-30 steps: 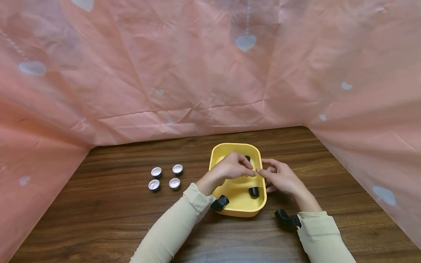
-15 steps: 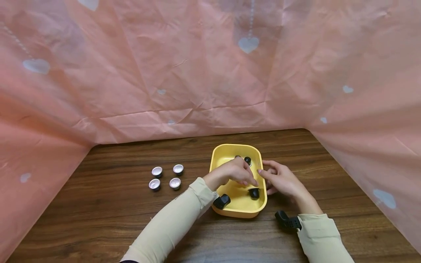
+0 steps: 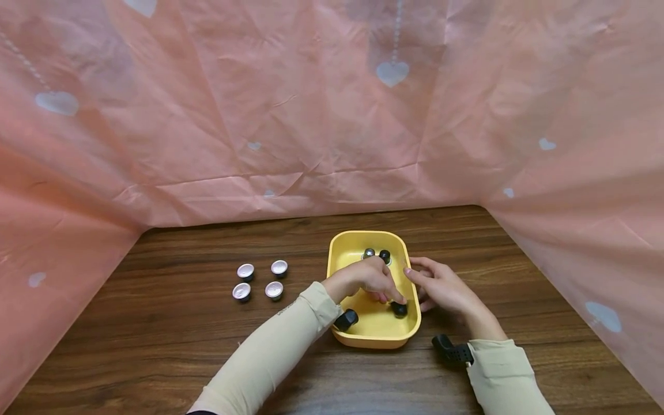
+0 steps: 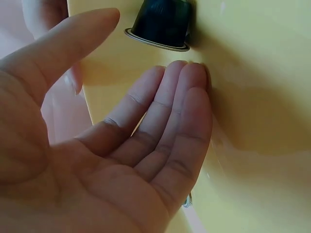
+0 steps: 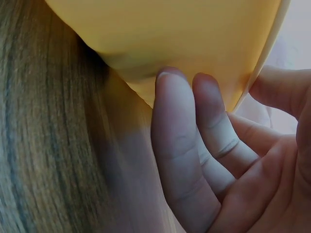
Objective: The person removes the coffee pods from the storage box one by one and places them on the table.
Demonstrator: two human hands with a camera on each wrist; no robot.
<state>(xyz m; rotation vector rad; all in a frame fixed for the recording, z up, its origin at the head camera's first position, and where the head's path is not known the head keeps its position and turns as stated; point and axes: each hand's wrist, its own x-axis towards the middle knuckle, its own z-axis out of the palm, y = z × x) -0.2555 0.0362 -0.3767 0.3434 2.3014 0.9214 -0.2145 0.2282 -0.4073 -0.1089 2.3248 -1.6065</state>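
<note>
My left hand (image 3: 376, 279) reaches down inside a yellow box (image 3: 369, 341). In the left wrist view, its fingers (image 4: 165, 107) are gently bent with the thumb spread apart. Just beyond the fingertips is a dark coffee capsule (image 4: 163, 22) with a pale rim, and I see nothing gripped. The head view shows this capsule (image 3: 399, 311) in the box's near right part, partly under my fingers. My right hand (image 3: 443, 291) grips the right wall of the box, thumb at the rim and fingers against the outside (image 5: 175, 116).
Two more capsules stand at the far end inside the box, one silver-topped (image 3: 369, 252) and one black (image 3: 384, 255). On the wooden table (image 3: 155, 323), several capsules (image 3: 274, 290) with pale lids uppermost stand left of the box. Pink cloth (image 3: 290, 115) surrounds the table.
My left hand has moved from beside the right thumb toward the near capsule. The two far capsules show more fully now. My right hand keeps its grip on the box.
</note>
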